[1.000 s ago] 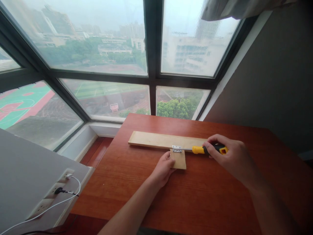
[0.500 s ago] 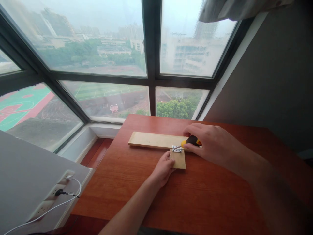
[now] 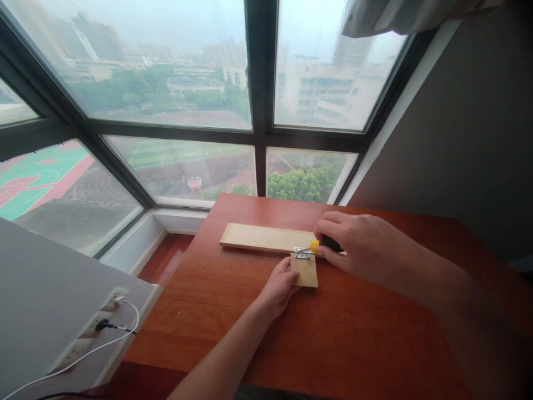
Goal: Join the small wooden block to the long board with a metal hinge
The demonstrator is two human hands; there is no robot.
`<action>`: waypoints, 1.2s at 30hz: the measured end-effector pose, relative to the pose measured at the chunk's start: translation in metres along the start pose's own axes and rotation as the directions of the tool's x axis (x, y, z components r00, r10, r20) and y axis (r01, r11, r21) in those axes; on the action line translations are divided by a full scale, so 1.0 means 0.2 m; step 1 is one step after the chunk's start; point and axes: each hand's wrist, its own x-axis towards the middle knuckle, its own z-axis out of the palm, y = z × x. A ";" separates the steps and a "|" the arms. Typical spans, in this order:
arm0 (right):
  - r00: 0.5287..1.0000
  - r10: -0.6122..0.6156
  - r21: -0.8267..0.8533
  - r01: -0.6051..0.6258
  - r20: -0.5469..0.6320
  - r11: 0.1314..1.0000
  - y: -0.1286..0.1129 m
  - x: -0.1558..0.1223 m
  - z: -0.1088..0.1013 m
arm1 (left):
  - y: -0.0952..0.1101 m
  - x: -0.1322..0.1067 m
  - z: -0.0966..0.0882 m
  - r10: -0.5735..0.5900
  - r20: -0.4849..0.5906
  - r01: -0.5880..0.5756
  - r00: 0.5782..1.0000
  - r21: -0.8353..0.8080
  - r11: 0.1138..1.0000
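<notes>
Right hand (image 3: 358, 244) gripping a yellow screwdriver (image 3: 322, 245), tip on a small metal hinge (image 3: 302, 253) joining two boards, left hand (image 3: 280, 286) pressing the small wood block (image 3: 305, 271), long plank (image 3: 266, 238) on red bench (image 3: 333, 333)

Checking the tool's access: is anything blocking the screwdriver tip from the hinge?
Nothing visible. The right hand holds the screwdriver with its tip at the hinge; the left hand rests against the small wood piece, off to the side.
</notes>
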 end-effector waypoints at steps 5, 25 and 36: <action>0.999 0.013 0.009 -0.013 0.036 1.000 0.00 -0.03 0.00 | -0.01 0.01 0.00 0.005 0.011 -0.005 1.000 0.001 1.000; 0.996 -0.072 -0.133 0.079 0.059 0.988 -0.07 0.04 -0.04 | -0.01 0.01 -0.01 0.001 0.016 -0.001 1.000 -0.009 1.000; 0.987 -0.103 0.053 0.097 0.122 0.994 -0.08 0.07 -0.11 | -0.01 0.01 -0.01 0.013 0.041 -0.013 0.999 -0.010 1.000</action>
